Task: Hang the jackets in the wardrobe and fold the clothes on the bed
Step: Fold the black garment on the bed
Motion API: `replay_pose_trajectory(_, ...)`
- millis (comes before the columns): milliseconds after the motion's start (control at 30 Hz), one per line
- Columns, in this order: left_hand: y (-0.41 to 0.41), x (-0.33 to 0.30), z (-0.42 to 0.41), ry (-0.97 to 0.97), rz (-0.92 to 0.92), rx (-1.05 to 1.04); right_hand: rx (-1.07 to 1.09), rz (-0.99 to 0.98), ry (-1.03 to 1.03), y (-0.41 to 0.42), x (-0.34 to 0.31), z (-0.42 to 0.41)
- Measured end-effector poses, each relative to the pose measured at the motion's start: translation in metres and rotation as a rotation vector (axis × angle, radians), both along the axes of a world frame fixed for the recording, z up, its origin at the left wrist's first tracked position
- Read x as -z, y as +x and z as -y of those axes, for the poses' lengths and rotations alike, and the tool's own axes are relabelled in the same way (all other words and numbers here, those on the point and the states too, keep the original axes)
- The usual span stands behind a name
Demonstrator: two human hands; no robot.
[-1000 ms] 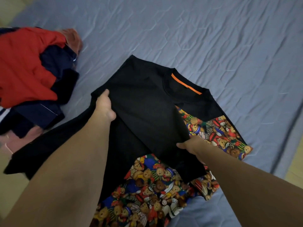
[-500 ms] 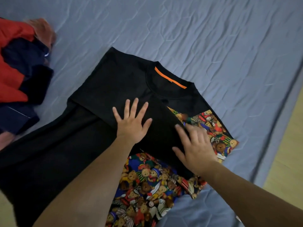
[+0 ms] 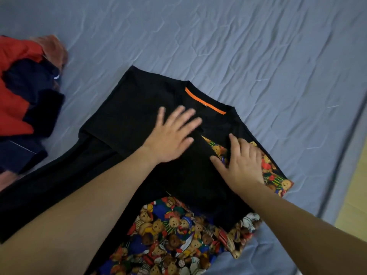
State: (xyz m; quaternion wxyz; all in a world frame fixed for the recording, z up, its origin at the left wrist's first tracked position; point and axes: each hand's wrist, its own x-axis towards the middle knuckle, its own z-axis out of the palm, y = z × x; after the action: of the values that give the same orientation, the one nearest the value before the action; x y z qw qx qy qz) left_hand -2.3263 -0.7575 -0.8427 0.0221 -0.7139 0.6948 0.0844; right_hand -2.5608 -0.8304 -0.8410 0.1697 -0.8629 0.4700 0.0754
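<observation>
a black shirt (image 3: 139, 108) with teddy-bear print panels is spread on the bed (image 3: 258, 46), lying across the middle of the blue sheet with its collar pointing away from the camera. an orange strip (image 3: 204, 101) is seen inside the collar. one black side has been folded in over the body, so that a straight folded edge runs down the middle, and the bear print is left showing at the right sleeve and along the lower part. a long black portion is stretched out toward the lower left edge of the view.

the left hand (image 3: 170, 135) is laid flat on the folded black layer, just below the collar; its fingers are straight and spread wide, nothing is held, and they are somewhat blurred. the right hand (image 3: 244, 165) is pressed flat just beside it, over the meeting of the black fabric and the printed sleeve, with its fingers straight and only slightly parted, and nothing is held by it either.

a heap of red and navy clothes (image 3: 21, 92) is seen on the sheet at the left, apart from the shirt. a strip of yellowish floor (image 3: 355, 195) is visible past the right edge of the bed.
</observation>
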Motion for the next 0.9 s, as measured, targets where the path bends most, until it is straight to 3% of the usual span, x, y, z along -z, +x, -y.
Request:
replay_pose_trajectory(67,-0.003,0.005,0.009,0.116,0.069,0.239,-0.099,-0.095,0.023,0.010,0.007,0.006)
replay_pose_trajectory(133,0.007,0.014,0.009,0.315,0.029,0.062,-0.113,-0.135,0.055,0.012,0.015,0.007)
replay_pose_trajectory(200,0.019,0.018,0.007,0.442,-0.099,-0.177,0.070,-0.076,0.090,0.010,0.017,0.015)
replay_pose_trajectory(300,0.026,0.015,0.019,0.286,-0.259,-0.295,0.418,0.003,0.078,-0.006,0.013,0.030)
replay_pose_trajectory(367,0.037,0.009,0.034,0.122,-0.198,-0.454,0.410,-0.022,0.038,-0.027,0.013,0.027)
replay_pose_trajectory(433,0.060,0.003,0.047,0.122,-0.164,-0.758,0.456,-0.024,-0.008,-0.051,0.015,0.012)
replay_pose_trajectory(467,0.073,0.000,0.047,0.174,-0.159,-0.900,0.610,0.010,-0.029,-0.064,0.017,0.003)
replay_pose_trajectory(533,0.085,-0.002,0.035,0.298,-0.034,-1.001,1.142,0.164,-0.009,-0.080,0.020,-0.017)
replay_pose_trajectory(600,0.069,0.000,0.019,0.316,0.117,-0.902,1.598,0.399,0.120,-0.080,0.017,-0.036)
replay_pose_trajectory(667,0.026,0.005,0.005,0.236,0.099,-0.705,1.743,0.607,0.353,-0.069,0.012,-0.056)
replay_pose_trajectory(767,-0.058,0.011,-0.010,0.207,-0.073,-0.484,1.675,0.731,0.652,-0.050,0.006,-0.088)
replay_pose_trajectory(900,-0.114,0.016,-0.027,0.257,-0.088,-0.441,1.402,0.483,0.475,-0.047,0.000,-0.079)
